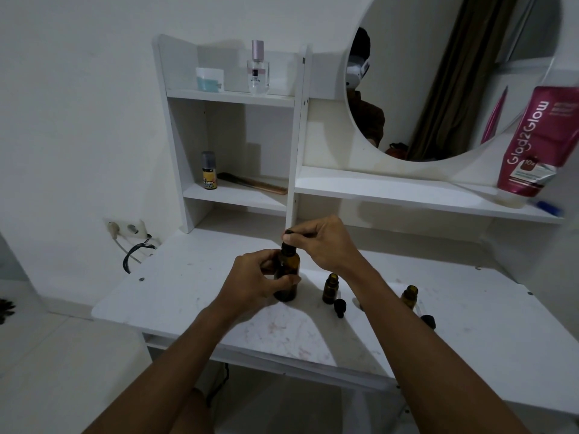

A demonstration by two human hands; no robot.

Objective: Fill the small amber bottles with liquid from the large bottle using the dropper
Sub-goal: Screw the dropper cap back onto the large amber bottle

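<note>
- Amber large bottle [289, 264] stands on the table [470, 327], your left hand [253, 285] curled round it.
- Your right hand [322, 242] pinches the dropper [287, 236] at its neck.

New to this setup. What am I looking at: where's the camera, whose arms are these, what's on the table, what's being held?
No machine here: a person works with bare hands. The single picture comes from a camera worn on their head, looking forward and down, so both arms are their own. The left hand grips the large bottle, which stands on the white table. The right hand pinches the black dropper at that bottle's mouth. To the right stand two small bottles, both uncapped, and two black caps lie beside them. Behind are shelves and a round mirror.
</note>
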